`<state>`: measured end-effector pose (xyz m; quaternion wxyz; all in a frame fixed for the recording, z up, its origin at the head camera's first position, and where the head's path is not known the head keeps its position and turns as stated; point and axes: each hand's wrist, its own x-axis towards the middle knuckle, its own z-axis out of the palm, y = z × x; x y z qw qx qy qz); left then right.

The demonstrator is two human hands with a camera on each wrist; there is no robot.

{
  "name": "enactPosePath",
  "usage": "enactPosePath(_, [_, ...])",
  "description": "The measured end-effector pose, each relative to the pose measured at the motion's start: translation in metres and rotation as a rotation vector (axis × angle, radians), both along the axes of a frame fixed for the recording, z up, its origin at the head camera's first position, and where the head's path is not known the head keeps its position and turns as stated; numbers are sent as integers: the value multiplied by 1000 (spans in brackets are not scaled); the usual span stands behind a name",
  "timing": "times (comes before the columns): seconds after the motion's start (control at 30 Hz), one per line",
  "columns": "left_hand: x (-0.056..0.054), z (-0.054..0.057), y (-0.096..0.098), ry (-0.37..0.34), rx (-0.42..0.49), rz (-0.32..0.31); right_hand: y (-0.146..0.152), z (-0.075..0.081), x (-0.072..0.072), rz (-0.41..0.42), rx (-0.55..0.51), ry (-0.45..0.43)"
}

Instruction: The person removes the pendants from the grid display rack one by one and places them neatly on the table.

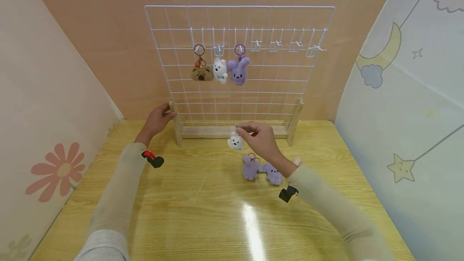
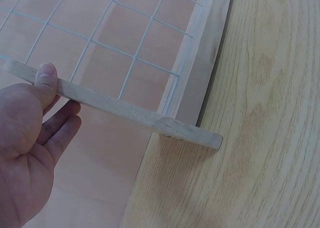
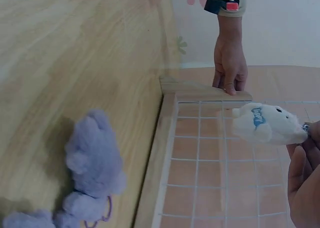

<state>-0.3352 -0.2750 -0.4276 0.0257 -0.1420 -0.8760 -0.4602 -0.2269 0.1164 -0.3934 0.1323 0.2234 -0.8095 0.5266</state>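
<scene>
My left hand (image 1: 157, 122) grips the upper end of the rack's left wooden post (image 2: 115, 104), thumb on one side and fingers on the other in the left wrist view. In front of the rack's lower bar, my right hand (image 1: 262, 139) pinches a white plush keychain (image 1: 236, 142) near its top, so the toy hangs from the fingertips. A blue mark shows on the toy's body (image 3: 270, 124) in the right wrist view. Below that hand, a purple plush keychain (image 1: 250, 168) and another purple plush (image 1: 274, 175) lie on the table, the second partly behind the wrist.
A white wire grid (image 1: 228, 7) stands upright in a wooden base. From its hooks hang a brown plush (image 1: 202, 74), a white plush (image 1: 220, 71) and a purple plush (image 1: 238, 72). Several more hooks (image 1: 277, 44) project farther right. Patterned walls flank the wooden table (image 1: 181, 220).
</scene>
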Motion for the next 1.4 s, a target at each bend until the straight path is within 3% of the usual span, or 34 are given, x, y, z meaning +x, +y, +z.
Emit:
enactPosePath(0.6, [-3,1,2,15,8,-6,1,-54,19,121,78,-166])
enactPosePath(1.1, [-2,-1,1,8,5,6,6,-71,27,179,156,-251])
enactPosePath(1.4, [-1,-2,2,-7,3,9,5,-80,21,218,205,-253])
